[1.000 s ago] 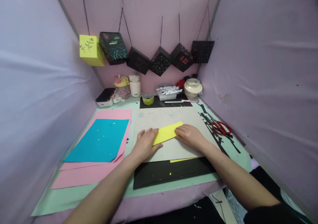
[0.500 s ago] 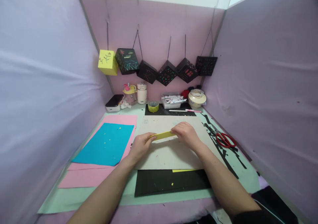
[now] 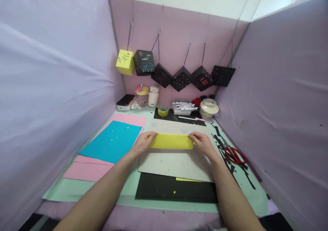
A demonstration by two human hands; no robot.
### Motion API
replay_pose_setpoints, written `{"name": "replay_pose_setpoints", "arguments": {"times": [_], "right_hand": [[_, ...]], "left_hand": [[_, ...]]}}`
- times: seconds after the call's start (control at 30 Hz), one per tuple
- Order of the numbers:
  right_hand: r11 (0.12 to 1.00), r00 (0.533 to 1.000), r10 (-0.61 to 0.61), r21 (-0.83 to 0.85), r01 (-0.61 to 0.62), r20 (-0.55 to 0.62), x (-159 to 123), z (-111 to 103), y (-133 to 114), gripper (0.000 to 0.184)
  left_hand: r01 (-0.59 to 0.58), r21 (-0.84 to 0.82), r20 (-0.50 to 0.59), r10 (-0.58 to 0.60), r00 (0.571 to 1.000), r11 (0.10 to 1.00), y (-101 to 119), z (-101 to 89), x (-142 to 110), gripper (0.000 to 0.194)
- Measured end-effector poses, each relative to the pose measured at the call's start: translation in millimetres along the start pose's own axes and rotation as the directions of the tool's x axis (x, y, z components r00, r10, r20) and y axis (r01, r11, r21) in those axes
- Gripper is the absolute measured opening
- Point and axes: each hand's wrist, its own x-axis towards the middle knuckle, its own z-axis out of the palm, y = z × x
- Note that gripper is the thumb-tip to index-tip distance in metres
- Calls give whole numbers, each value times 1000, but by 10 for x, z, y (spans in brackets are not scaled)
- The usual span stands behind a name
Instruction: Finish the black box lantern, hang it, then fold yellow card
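Note:
A folded yellow paper strip (image 3: pixel 171 141) is held up level over the grey board (image 3: pixel 176 162), its face turned toward me. My left hand (image 3: pixel 142 143) pinches its left end and my right hand (image 3: pixel 203 143) pinches its right end. Both hands are closed on the paper, thumbs on the near side. A black sheet (image 3: pixel 174 191) lies under the board's near edge, with a sliver of yellow paper (image 3: pixel 186 179) showing between them.
Blue paper (image 3: pixel 112 142) lies on pink sheets (image 3: pixel 84 168) at the left. Red scissors (image 3: pixel 235 155) and black offcuts (image 3: pixel 225 149) lie at the right. Tape roll (image 3: pixel 163 111), marker box (image 3: pixel 183 107), a bowl (image 3: pixel 208 108) and bottles stand at the back. Paper lanterns (image 3: pixel 181 78) hang above.
The yellow strip went from lying flat on the board to being lifted and turned, and is now held level between both hands. The camera tilted upward.

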Motion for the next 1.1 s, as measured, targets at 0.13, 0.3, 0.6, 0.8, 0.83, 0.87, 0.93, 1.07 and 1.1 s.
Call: {"name": "replay_pose_setpoints", "arguments": {"times": [0.13,0.3,0.6,0.8,0.83,0.87,0.93,1.07,1.1], "right_hand": [[998,997,18,54,-14,-75,26,-3,44,24],[978,984,63,205,-28,-165,64,33,94,27],[793,985,142,607,-53,-100,28,248,5,42],[650,966,223,718,-248,132,19,576,-258,42],[663,962,242,703,-257,123,20,675,-312,39],[657,963,252,713,-244,96,23,774,-357,35],[606,955,295,773,-188,1,29,946,-409,32],[589,936,344,794,-149,-80,16,1078,-367,36],[599,936,343,786,-153,-79,8,1071,-346,36]], "left_hand": [[155,-249,62,-144,988,956,38,-20,1,47],[261,-521,281,-126,952,813,126,41,-64,58],[351,-558,201,-288,936,752,132,255,-175,29],[223,-838,71,-304,950,498,227,406,-123,27],[204,-851,59,-299,952,483,241,481,-120,30],[184,-858,37,-299,954,480,249,562,-120,33],[150,-853,-18,-316,949,499,242,716,-126,35],[141,-845,-74,-373,925,516,154,874,-147,38],[147,-844,-75,-385,920,515,130,879,-149,39]]}}
